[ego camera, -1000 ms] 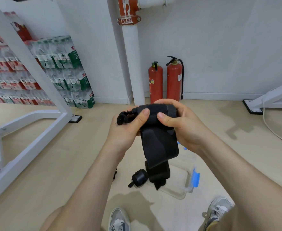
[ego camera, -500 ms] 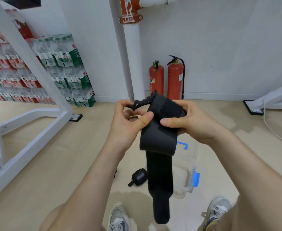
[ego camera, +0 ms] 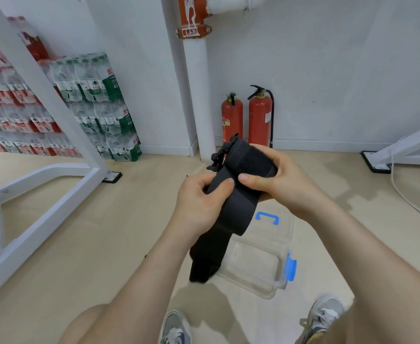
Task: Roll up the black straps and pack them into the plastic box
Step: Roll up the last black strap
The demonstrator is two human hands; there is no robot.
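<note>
Head view, from the left: a white frame (ego camera: 42, 95) and stacked bottle packs (ego camera: 99, 108) stand by the wall. The left hand (ego camera: 199, 204) has its grip clamped on the strap (ego camera: 238, 207), with the thumb on the flat band just under the roll. The loose tail hangs from there, in front of the open box (ego camera: 256, 264) on the floor. The right hand (ego camera: 278, 184) has its grip closed round the rolled part, thumb pressing the band. A small black fitting sticks out at the roll's far end, perhaps a clip. To roll well, the left should feed the band taut and square while the right turns. Edges should stay flush so the coil ends tight enough to drop into the box.
</note>
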